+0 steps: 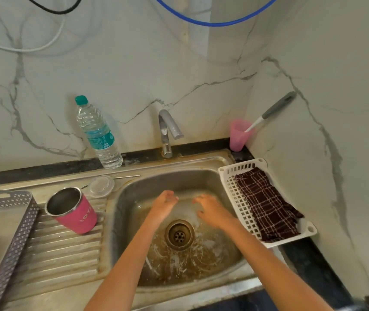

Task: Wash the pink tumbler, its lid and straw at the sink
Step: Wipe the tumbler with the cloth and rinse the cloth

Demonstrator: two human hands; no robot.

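The pink tumbler [73, 209] is standing mouth up on the ribbed drainboard just left of the sink [179, 176]. Its clear lid [101, 186] is lying flat at the sink's back-left corner, with the thin metal straw [125, 176] lying just behind it. 2 hands are hovering inside the sink, beyond the drain [179, 235]. The left hand [164, 204] and right hand [212, 209] are apart, fingers loosely spread, holding nothing. The tap [168, 131] is standing behind the sink. A water bottle [98, 133] is standing behind the sink's left side. A white basket [242, 212] holding a checked cloth [268, 205] is sitting at the sink's right edge.
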